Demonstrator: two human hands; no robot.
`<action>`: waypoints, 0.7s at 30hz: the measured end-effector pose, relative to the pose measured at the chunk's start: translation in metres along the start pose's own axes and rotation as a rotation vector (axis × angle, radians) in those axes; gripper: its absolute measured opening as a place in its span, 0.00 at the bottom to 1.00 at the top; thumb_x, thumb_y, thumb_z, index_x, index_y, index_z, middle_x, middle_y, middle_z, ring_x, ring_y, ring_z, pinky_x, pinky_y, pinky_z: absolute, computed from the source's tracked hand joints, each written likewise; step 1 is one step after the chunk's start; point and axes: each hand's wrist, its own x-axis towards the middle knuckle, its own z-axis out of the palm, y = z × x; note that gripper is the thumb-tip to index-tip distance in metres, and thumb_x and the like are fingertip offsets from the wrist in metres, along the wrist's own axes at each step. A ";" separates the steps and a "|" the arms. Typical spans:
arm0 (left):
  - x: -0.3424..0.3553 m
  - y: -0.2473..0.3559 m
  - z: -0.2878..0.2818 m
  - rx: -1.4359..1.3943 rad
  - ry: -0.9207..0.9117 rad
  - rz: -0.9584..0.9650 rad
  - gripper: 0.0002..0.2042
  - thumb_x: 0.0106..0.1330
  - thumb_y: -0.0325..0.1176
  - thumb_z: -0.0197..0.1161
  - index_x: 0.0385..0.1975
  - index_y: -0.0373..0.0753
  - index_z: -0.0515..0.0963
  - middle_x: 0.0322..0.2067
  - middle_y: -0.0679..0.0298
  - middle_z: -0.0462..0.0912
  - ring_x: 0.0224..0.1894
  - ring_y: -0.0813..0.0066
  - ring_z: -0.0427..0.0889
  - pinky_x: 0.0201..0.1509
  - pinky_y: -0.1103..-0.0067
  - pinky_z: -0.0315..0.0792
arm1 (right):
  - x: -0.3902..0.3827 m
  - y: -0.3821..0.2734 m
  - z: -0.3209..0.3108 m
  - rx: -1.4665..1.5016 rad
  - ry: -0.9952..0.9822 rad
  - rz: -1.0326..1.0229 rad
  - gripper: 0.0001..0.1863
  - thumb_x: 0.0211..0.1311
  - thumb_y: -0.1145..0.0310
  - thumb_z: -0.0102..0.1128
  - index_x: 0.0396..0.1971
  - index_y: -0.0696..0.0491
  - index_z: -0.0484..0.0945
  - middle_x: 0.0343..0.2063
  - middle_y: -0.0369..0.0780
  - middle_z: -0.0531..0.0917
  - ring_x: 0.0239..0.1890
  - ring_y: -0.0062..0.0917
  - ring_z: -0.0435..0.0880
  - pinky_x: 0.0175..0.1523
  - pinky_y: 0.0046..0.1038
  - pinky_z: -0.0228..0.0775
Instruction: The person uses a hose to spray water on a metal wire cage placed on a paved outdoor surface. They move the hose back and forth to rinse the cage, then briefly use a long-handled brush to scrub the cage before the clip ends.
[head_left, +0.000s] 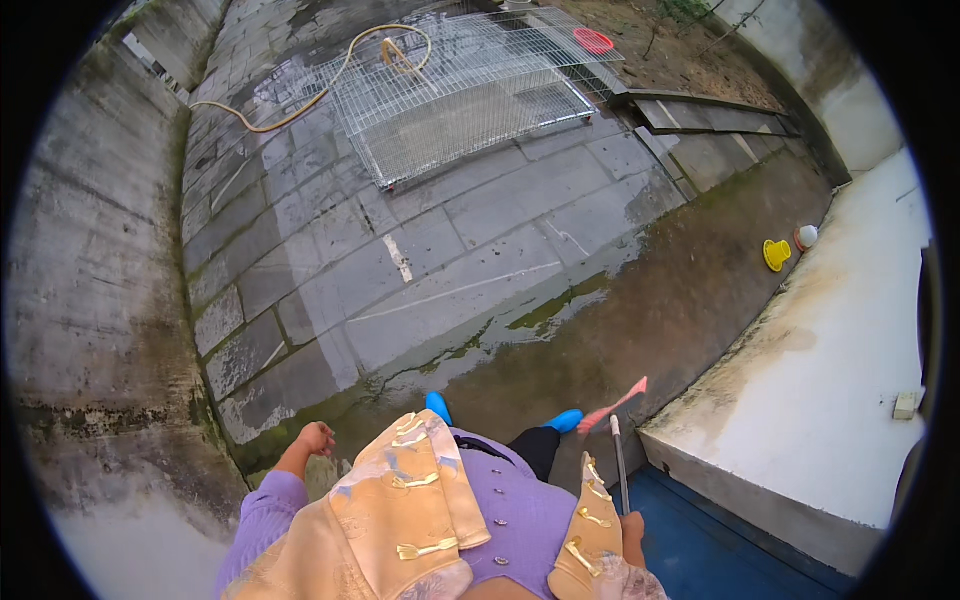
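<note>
My right hand sits low at the right, closed around the grey handle of a broom. Its pink bristle head rests on the wet ground just right of my blue shoes. My left hand hangs at my left side with the fingers curled, nothing in it. I wear a purple top and a beige patterned vest.
A wire mesh cage lies on the paved yard ahead, with a yellow hose looping beside it. A concrete wall runs on the left. A raised white ledge stands at the right, with a yellow object near it.
</note>
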 end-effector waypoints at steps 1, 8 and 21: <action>0.015 0.004 -0.014 -0.048 0.024 0.037 0.10 0.67 0.35 0.50 0.41 0.37 0.73 0.28 0.61 0.83 0.19 0.74 0.79 0.19 0.77 0.73 | -0.003 0.002 0.032 0.108 0.077 -0.076 0.20 0.47 0.59 0.61 0.33 0.61 0.80 0.36 0.52 0.81 0.43 0.40 0.81 0.45 0.38 0.73; 0.051 0.010 -0.119 -0.150 0.119 0.127 0.12 0.65 0.40 0.54 0.38 0.38 0.75 0.27 0.63 0.82 0.18 0.77 0.78 0.19 0.80 0.73 | -0.010 -0.193 0.072 0.453 -0.153 -0.229 0.13 0.53 0.68 0.54 0.17 0.62 0.73 0.11 0.44 0.73 0.13 0.31 0.73 0.18 0.34 0.60; 0.102 -0.153 -0.124 -0.337 0.419 0.064 0.10 0.63 0.38 0.56 0.31 0.38 0.77 0.24 0.61 0.81 0.21 0.73 0.79 0.23 0.73 0.73 | -0.104 -0.659 -0.099 0.026 -0.242 -0.654 0.22 0.62 0.61 0.55 0.11 0.57 0.68 0.06 0.38 0.68 0.06 0.24 0.65 0.12 0.30 0.55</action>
